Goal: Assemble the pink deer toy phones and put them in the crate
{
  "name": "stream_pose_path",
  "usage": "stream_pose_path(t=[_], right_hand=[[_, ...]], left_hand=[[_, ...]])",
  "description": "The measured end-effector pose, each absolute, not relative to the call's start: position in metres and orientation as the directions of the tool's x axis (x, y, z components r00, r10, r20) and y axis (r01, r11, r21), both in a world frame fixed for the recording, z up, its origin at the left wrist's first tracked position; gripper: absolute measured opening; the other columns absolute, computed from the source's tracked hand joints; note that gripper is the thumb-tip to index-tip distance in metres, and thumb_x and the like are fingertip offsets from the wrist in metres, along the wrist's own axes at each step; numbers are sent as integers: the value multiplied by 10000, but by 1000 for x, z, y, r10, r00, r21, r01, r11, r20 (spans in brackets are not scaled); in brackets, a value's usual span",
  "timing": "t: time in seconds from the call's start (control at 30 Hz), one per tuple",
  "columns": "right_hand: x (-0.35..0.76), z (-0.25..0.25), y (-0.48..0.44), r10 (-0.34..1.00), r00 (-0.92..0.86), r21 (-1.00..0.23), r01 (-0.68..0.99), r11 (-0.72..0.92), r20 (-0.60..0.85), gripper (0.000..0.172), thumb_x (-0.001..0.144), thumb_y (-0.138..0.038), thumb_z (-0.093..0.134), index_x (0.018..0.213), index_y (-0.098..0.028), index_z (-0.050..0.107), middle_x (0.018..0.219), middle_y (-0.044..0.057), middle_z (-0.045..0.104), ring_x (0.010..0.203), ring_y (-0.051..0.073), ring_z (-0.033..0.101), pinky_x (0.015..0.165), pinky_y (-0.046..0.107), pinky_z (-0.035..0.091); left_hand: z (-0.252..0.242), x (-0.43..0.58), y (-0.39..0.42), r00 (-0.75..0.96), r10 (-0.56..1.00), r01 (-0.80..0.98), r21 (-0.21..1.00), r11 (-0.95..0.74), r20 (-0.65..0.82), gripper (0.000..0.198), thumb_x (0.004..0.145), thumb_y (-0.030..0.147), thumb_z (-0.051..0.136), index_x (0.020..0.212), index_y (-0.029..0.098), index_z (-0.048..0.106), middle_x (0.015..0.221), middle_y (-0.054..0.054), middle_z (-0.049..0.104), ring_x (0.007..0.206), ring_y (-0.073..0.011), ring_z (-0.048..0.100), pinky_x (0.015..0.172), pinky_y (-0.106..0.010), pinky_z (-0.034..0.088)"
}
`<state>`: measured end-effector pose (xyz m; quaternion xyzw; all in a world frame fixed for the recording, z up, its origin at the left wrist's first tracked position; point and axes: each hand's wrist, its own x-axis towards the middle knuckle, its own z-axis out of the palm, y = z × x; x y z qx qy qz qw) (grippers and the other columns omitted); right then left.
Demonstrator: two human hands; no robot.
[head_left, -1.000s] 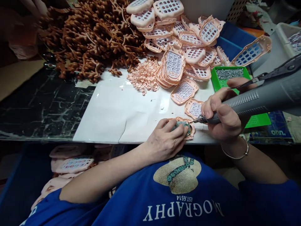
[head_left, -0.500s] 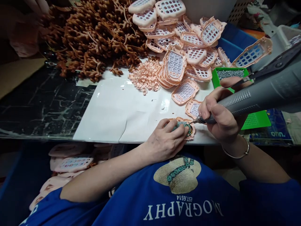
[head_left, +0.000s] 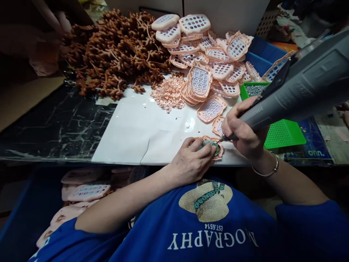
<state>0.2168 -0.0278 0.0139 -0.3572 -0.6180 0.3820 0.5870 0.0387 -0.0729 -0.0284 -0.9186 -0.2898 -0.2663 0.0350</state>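
Observation:
My left hand (head_left: 192,160) is closed over a pink plastic shell (head_left: 219,155) and presses a green circuit board (head_left: 215,145) inside it, near the table's front edge. In my right hand (head_left: 245,133) is a grey electric screwdriver (head_left: 294,91), its fingers wrapped round the front of the body. The screwdriver's tip touches or hovers just over the board's right end; which of these I cannot tell. Just behind lies another pink shell (head_left: 217,125) with a pale keypad, partly hidden by my right hand. Most of the board is covered by my left fingers.
Pink shells (head_left: 223,71) are heaped at the back beside small pink rings (head_left: 169,92) and brown branching pieces (head_left: 114,54). A green tray (head_left: 253,89) holds screws; a green perforated tray (head_left: 286,133) lies right. Below the table, a blue bin (head_left: 20,222) contains more shells.
The view has shifted slightly. The screwdriver now stands more steeply, with its tip still at the board's right end. My left hand keeps its hold on the shell and board.

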Motion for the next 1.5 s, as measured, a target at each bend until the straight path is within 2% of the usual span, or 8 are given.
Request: stream_pose_path(t=[0.13, 0.3, 0.47, 0.63, 0.77, 1.0, 1.33, 1.5], right_hand=[[214, 15, -25, 865, -17, -864, -74, 499, 501, 354, 820, -480, 688, 1097, -338, 520, 648, -70, 461, 453, 110, 463, 441, 286, 467], [232, 40, -16, 793, 27, -789, -92, 608, 608, 291, 827, -425, 711, 1066, -346, 565, 622, -78, 473, 445, 104, 455, 434, 276, 447], [284, 66, 7, 664, 230, -700, 155, 697, 712, 295, 813, -412, 717, 1057, -317, 582, 618, -78, 501, 480, 118, 514, 531, 304, 496], [342, 50, 38, 582, 392, -700, 332, 633, 712, 307, 772, -411, 715, 984, -278, 537, 617, -89, 510, 422, 114, 506, 463, 304, 457], [358, 29, 51, 609, 444, -752, 319, 577, 657, 340, 759, -361, 697, 1022, -258, 508, 596, -111, 519, 420, 101, 527, 483, 279, 464], [340, 18, 59, 661, 442, -793, 283, 539, 607, 365, 729, -381, 694, 1017, -247, 516, 596, -110, 535, 410, 97, 526, 437, 262, 445], [342, 12, 59, 655, 462, -802, 347, 486, 598, 347, 748, -426, 657, 986, -258, 468, 608, -113, 512, 430, 93, 523, 496, 274, 486], [343, 15, 62, 662, 443, -797, 352, 491, 604, 373, 735, -424, 664, 991, -262, 447, 602, -109, 491, 429, 104, 510, 500, 291, 473]], left_hand=[[-31, 38, -74, 693, 533, 574, 74, -815, 485, 267, 951, 269, 569, 1188, 149, 597, 986, -63, 709, 977, -244, 606, 831, -403, 411], [-30, 39, -73, 694, 532, 574, 73, -816, 486, 270, 942, 275, 591, 1181, 149, 611, 1028, -65, 710, 968, -236, 598, 831, -384, 422], [-28, 45, -67, 691, 531, 585, 54, -810, 490, 264, 942, 254, 595, 1181, 143, 614, 1067, -83, 708, 960, -231, 595, 815, -372, 439], [-30, 47, -67, 676, 515, 577, 57, -815, 527, 310, 924, 248, 633, 1205, 119, 601, 1083, -94, 712, 1017, -262, 588, 868, -387, 460], [-28, 38, -66, 703, 514, 525, 130, -841, 491, 446, 919, 242, 635, 1331, 111, 526, 1190, -122, 688, 1092, -286, 567, 922, -406, 477], [-27, 24, -59, 728, 518, 421, 303, -855, 449, 699, 936, 144, 552, 1561, 133, 239, 1275, -132, 647, 1156, -281, 540, 977, -420, 495], [-29, 20, -54, 693, 549, 372, 421, -828, 468, 743, 908, 29, 422, 1591, 212, 194, 1185, -98, 695, 1076, -241, 586, 895, -384, 551], [-24, 20, -46, 675, 558, 353, 452, -819, 483, 707, 940, 51, 432, 1583, 245, 211, 1089, -69, 724, 936, -198, 628, 789, -320, 561]])
